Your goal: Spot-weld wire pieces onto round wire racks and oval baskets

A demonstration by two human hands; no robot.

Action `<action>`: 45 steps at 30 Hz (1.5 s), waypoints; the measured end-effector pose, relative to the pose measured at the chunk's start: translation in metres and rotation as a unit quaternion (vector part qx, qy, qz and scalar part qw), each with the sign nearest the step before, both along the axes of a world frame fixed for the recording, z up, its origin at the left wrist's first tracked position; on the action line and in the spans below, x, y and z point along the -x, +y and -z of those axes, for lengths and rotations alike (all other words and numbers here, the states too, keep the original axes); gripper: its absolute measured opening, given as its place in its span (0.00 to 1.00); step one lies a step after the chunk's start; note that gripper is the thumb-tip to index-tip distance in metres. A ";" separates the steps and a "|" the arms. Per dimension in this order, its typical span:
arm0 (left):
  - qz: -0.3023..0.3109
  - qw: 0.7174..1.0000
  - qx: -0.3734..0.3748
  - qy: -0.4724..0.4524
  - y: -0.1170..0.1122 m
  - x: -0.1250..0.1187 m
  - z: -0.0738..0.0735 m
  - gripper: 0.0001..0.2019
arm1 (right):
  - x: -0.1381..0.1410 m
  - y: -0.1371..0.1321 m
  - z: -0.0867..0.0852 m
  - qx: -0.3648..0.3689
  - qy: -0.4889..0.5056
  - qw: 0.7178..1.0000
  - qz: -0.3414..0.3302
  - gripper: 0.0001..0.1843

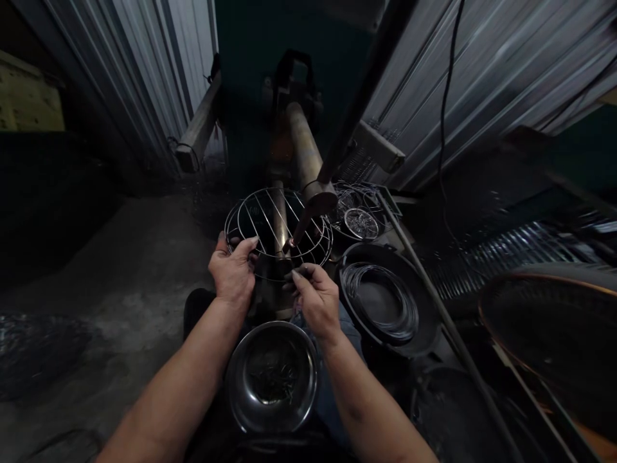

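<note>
A round wire rack with parallel bars lies on the arm of a welding machine. My left hand grips the rack's near left rim, fingers curled over the wire. My right hand is closed in a pinch at the rack's near edge, on a small piece I cannot make out. A pointed electrode tip comes down onto the rack's bars just beyond my right hand.
A steel bowl with small metal bits sits below my hands. A black pan holding wire rings lies to the right, more wire rings behind it. Large round pans stand at far right. Corrugated walls close both sides.
</note>
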State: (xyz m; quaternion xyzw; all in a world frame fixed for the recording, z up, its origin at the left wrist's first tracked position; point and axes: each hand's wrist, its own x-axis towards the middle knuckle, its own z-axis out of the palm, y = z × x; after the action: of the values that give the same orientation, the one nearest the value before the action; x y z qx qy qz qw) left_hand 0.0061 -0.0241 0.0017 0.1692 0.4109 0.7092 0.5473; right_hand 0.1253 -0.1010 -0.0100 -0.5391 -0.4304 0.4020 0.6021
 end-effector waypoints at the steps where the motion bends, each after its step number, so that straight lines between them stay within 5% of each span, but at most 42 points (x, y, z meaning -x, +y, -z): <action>1: -0.005 1.000 -0.005 0.001 -0.001 -0.001 -0.001 0.21 | 0.001 0.002 0.001 0.002 -0.009 1.000 0.004 0.08; 13: -0.020 0.999 -0.026 -0.004 0.001 -0.010 -0.003 0.20 | 0.007 0.017 0.003 0.024 0.015 1.000 0.009 0.11; 23: -0.020 1.000 -0.019 -0.008 0.000 -0.014 -0.005 0.21 | 0.017 0.022 0.003 -0.015 0.026 0.995 0.094 0.12; 32: -0.014 0.999 -0.022 -0.018 0.003 -0.011 -0.006 0.21 | 0.017 0.024 0.026 -0.053 0.012 0.994 0.090 0.10; 45: -0.010 0.999 -0.012 -0.030 0.017 -0.011 -0.002 0.22 | 0.016 0.034 0.015 -0.040 0.018 0.995 0.085 0.11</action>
State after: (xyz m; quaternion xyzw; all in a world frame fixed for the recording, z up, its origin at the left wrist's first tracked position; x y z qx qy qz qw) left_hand 0.0172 -0.0074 0.0035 0.1504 0.3873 0.7242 0.5504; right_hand 0.1090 -0.0675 -0.0249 -0.5421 -0.3876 0.3415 0.6628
